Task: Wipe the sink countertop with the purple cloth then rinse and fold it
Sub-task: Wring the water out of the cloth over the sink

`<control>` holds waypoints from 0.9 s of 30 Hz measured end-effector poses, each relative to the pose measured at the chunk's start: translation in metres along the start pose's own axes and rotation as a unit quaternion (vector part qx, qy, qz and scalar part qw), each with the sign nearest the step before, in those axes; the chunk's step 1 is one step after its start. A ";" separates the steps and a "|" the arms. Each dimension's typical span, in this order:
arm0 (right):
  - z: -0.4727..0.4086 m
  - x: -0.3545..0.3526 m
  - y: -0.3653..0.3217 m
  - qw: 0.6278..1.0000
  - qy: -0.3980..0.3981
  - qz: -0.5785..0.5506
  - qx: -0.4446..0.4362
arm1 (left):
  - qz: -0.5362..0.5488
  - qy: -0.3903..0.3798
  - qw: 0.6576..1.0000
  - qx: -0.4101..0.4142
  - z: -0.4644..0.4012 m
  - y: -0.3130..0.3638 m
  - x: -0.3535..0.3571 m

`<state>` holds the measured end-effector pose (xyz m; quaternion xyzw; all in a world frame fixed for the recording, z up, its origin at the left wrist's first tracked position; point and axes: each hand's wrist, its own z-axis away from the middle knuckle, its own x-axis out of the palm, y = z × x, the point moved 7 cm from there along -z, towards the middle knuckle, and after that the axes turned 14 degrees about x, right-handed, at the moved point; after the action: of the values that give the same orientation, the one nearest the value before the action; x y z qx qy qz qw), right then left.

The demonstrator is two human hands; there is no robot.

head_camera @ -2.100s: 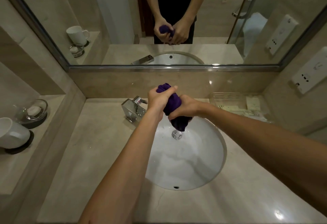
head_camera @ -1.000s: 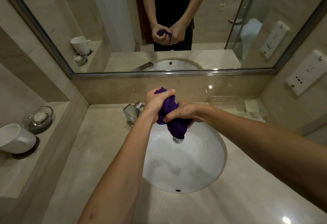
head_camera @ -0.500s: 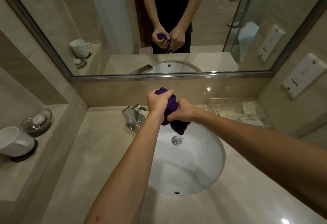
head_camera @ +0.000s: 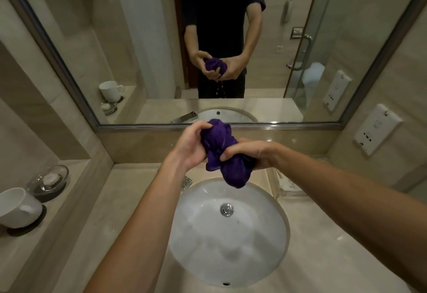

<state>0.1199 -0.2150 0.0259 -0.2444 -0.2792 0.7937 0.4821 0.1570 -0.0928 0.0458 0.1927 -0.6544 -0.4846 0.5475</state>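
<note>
Both hands: gripping the bunched, wet purple cloth [head_camera: 221, 154] above the round white sink basin [head_camera: 231, 241].
Left hand [head_camera: 190, 148]: fingers curling round the cloth's upper part.
Right hand [head_camera: 248, 154]: squeezing its lower part.

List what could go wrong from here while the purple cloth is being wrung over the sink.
1. The purple cloth, bunched between the left hand and right hand, hangs over the back of the basin; drips show in the mirror and could wet the countertop.
2. The faucet sits just under the left wrist and might be knocked.
3. Folding it while it drips would likely leave it soggy.
</note>
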 end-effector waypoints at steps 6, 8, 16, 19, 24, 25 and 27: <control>0.024 0.000 -0.014 0.994 -0.057 -0.093 0.013 | -0.004 -0.102 0.994 0.043 -0.005 0.010 0.012; 0.024 0.003 -0.018 0.992 -0.051 -0.117 0.018 | 0.053 -0.107 0.990 0.079 -0.008 0.012 0.019; 0.020 0.000 -0.026 0.999 0.008 -0.020 0.039 | -0.022 0.136 0.987 0.088 -0.019 0.017 0.007; 0.013 0.006 -0.033 0.998 0.024 0.048 0.016 | -0.076 0.174 0.978 0.084 -0.022 0.015 0.002; 0.003 0.006 -0.040 0.988 0.089 0.120 -0.033 | -0.140 0.200 0.965 0.091 -0.017 0.013 -0.003; 0.002 0.006 -0.042 0.984 0.103 0.138 -0.044 | -0.146 0.200 0.964 0.093 -0.017 0.015 -0.003; -0.001 0.004 -0.046 0.972 0.145 0.174 -0.058 | -0.151 0.200 0.964 0.093 -0.017 0.017 -0.002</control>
<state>0.1474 -0.1938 0.0558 -0.4294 -0.2046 0.8041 0.3566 0.1780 -0.0907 0.0577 0.4325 -0.5369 -0.4499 0.5677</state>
